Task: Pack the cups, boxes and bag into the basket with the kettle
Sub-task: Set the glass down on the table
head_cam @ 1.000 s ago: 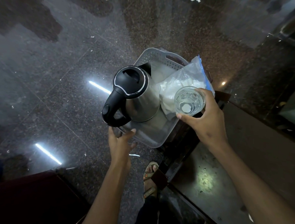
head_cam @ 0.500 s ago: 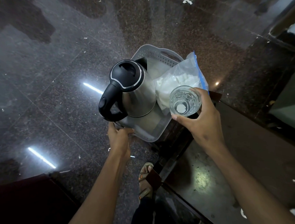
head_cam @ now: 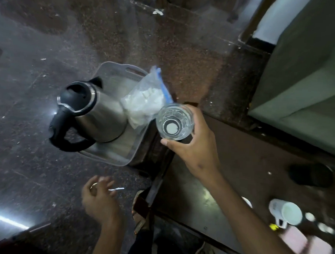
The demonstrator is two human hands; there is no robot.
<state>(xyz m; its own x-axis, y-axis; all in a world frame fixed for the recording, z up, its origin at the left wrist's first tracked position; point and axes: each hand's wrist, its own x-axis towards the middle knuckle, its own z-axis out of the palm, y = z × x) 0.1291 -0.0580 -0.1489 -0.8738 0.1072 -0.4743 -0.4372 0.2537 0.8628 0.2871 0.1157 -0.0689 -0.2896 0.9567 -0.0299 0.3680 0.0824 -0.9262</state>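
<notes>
A grey plastic basket (head_cam: 111,159) stands on the dark floor beside the table corner. Inside it a steel kettle (head_cam: 92,114) with a black lid and handle stands upright. A clear zip bag (head_cam: 144,101) of white contents leans in the basket's right side. My right hand (head_cam: 192,147) grips a clear glass cup (head_cam: 174,122), mouth up, just right of the basket's rim, above the table corner. My left hand (head_cam: 98,198) hovers empty over the floor below the basket, fingers loosely spread. A white mug (head_cam: 287,212) and a pink box (head_cam: 299,242) sit blurred at the lower right.
A dark low table (head_cam: 237,178) fills the lower right, with a black round object (head_cam: 310,174) and small blurred items near the mug. A grey-green cabinet (head_cam: 303,75) stands at the upper right. My sandalled foot (head_cam: 140,208) rests by the table edge.
My left hand has let go of the basket's near rim and drawn back toward me. My right hand still holds the glass cup by the basket. The camera has swung right, showing the table items.
</notes>
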